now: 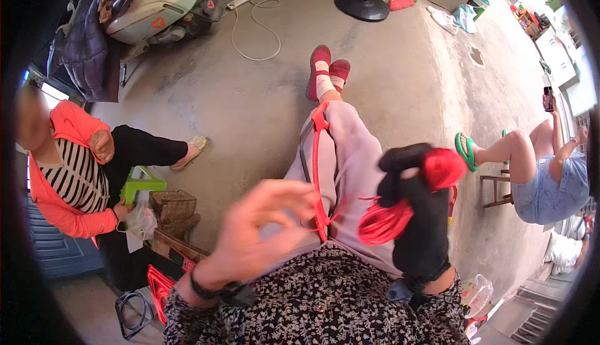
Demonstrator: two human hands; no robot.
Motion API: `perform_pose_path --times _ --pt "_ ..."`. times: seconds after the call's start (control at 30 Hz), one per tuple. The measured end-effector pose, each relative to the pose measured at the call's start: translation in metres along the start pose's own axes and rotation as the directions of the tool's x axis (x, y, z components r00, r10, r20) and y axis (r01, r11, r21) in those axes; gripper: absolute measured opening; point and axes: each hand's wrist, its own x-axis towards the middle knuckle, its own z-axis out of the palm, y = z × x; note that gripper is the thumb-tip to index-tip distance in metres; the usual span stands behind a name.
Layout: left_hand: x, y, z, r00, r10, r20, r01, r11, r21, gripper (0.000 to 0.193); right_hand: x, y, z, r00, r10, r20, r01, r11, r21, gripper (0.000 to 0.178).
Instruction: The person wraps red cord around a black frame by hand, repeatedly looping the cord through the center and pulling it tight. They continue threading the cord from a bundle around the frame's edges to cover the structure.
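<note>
My bare left hand [259, 229], blurred by motion, hovers over my lap with thumb and fingers curved and apart; I make out nothing between them. Along my legs lies a narrow frame [317, 182] with a red bar and a dark grey bar. Thin red strands are around its near end. My right hand [412, 198], in a black glove, is closed on a looped bundle of red cord [384, 222], right of the frame. A rounded red mass [444, 169], seemingly cord as well, sits against the glove's outer side.
At the left a seated person [75, 176] is beside a green stool [140, 184] and a wire basket [174, 206]. Red frames [161, 292] lie lower left. Another person [544, 176] sits at right. A scooter [156, 10] and white cable [256, 26] are farther off.
</note>
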Motion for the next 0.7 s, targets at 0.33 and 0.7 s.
perform_pose_path --times 0.33,0.7 --pt "0.001 -0.017 -0.025 0.647 -0.323 0.691 0.427 0.904 0.023 0.026 0.039 -0.021 -0.018 0.992 -0.128 0.011 0.123 0.972 0.198 0.031" --pt "0.054 -0.07 -0.092 0.938 0.035 -0.345 0.03 0.983 0.179 0.016 0.126 0.113 -0.067 0.996 0.079 0.032 -0.052 0.857 -0.512 0.044"
